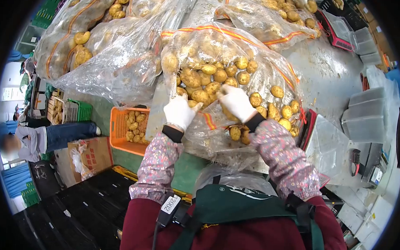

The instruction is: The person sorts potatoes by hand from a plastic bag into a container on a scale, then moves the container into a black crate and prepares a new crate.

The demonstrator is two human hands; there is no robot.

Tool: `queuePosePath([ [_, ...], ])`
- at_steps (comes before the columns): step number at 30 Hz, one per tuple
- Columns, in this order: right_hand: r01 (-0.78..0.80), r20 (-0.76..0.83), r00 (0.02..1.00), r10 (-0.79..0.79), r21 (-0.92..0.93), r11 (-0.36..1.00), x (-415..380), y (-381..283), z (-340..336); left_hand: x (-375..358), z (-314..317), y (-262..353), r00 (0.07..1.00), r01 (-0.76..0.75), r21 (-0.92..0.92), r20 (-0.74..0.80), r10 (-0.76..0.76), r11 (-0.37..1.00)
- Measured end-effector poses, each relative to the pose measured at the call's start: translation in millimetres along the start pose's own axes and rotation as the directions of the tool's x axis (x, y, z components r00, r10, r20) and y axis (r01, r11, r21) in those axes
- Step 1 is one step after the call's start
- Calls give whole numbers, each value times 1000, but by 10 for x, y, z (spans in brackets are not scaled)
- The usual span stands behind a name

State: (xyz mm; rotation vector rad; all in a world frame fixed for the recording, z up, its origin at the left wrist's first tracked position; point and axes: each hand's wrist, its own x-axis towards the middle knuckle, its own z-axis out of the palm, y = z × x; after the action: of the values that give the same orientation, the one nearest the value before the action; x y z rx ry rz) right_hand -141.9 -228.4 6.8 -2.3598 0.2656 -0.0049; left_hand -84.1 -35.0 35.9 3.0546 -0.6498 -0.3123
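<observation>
Head camera is giving me both gloved hands at the near side of a clear plastic bag (212, 27) with a red-and-yellow stripe, which is lying spread on the metal surface (330, 63). Potatoes (190, 78) are sitting heaped in the middle of it, with more scattering toward its right side. The left hand (180, 112) is resting at the near left of the heap, fingers bending and thumb pointing inward; the right hand (237, 103) is lying just right of it, fingertips curling down among the potatoes. I cannot tell whether either is gripping film or a potato.

Far left, another filled bag (118, 73) is slumping over the surface, while an orange crate (116, 131) holding potatoes is standing near left, below it.

I am judging each potato to be firm, fairly light and rounded, with dirty skin that could be slipping or scuffing under a hard pinch; I would be cupping it around its widest part. The full bag I am reckoning heavy and shifting, its film thin, slick and easily torn, so I would be gathering a broad fold of it rather than pulling at one edge.
</observation>
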Motion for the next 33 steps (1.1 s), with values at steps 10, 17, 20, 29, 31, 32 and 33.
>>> queuePosePath([
  [10,463,352,870,-345,-343,818,271,-316,500,-150,438,-24,998,44,-170,-46,-52,984],
  [17,392,358,886,-293,-244,887,238,-289,357,-284,711,-82,903,-204,-396,-430,16,895],
  [20,265,285,935,-208,-176,948,-23,-177,322,-355,788,-26,867,-258,-423,-498,14,869],
  [29,-544,573,816,77,806,-233,-1231,489,-108,-931,618,183,898,-124,-901,77,-434,-416],
  [31,-513,535,838,-110,701,-495,-1576,554,-282,-1095,625,156,887,-36,-645,332,-321,-764],
  [32,-489,526,847,-77,716,-498,-1704,591,-376,-1184,565,149,875,64,-491,447,-188,-869],
  [33,-492,535,839,-101,665,-562,-1861,624,-453,-1303,778,24,928,154,-421,372,-15,-894],
])
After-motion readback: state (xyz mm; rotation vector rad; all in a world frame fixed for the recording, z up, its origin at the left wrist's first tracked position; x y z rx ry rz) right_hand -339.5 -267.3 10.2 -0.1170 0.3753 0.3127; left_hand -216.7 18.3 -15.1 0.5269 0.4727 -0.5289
